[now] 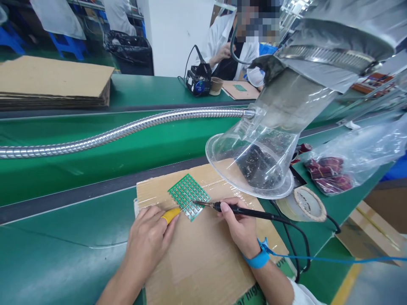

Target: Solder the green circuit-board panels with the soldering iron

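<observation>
In the head view, a green circuit board (184, 188) lies flat and turned cornerwise on a cardboard sheet (190, 262), close to the sheet's far edge, which sits near the far edge of the bench (63, 271). The left hand (148, 233), a yellow cover (171, 215) on one finger, appears to pinch a thin wire (108, 246) whose end reaches over the board. The right hand (241, 231), with a blue strap (259, 257) at the wrist, grips a soldering iron (248, 212) like a pen, its tip at the board's right-hand part. A clear fume hood (251, 161) hangs beyond that hand; a tape roll (310, 203) lies to the right. The board should prove light and stiff, apt to slide on the smooth card if nudged, and its small parts or pads look easily marred; it is best taken by opposite rims, once cool. The wire is probably soft and bends readily, so hold it near its end; take the iron only by its dark handle, well behind the metal.
</observation>
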`<state>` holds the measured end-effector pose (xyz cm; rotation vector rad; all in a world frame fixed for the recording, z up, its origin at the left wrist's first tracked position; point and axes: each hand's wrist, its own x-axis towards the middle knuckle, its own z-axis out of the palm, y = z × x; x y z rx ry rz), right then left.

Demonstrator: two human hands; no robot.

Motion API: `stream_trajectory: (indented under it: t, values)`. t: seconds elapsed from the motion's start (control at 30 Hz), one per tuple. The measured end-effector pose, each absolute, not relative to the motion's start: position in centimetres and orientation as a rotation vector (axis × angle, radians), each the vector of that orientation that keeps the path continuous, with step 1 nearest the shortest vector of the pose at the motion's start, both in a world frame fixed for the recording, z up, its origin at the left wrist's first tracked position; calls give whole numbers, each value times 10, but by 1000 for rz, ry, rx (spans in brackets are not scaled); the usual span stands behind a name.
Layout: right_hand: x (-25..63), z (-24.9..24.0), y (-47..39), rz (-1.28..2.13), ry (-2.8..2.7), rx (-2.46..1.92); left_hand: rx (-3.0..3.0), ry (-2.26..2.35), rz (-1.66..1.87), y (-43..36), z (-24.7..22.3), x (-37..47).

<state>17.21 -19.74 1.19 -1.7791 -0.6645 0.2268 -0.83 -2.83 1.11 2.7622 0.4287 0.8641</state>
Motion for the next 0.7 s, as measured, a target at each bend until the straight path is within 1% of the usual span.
stream_trajectory:
  t: [0.43, 0.7]
  values:
    - [172, 13, -195, 239, -627, -1723, 2743, 458, 872, -28, 10, -9]
    - [173, 10, -196, 269, -650, -1709, 2758, 550, 873, -29, 7, -9]
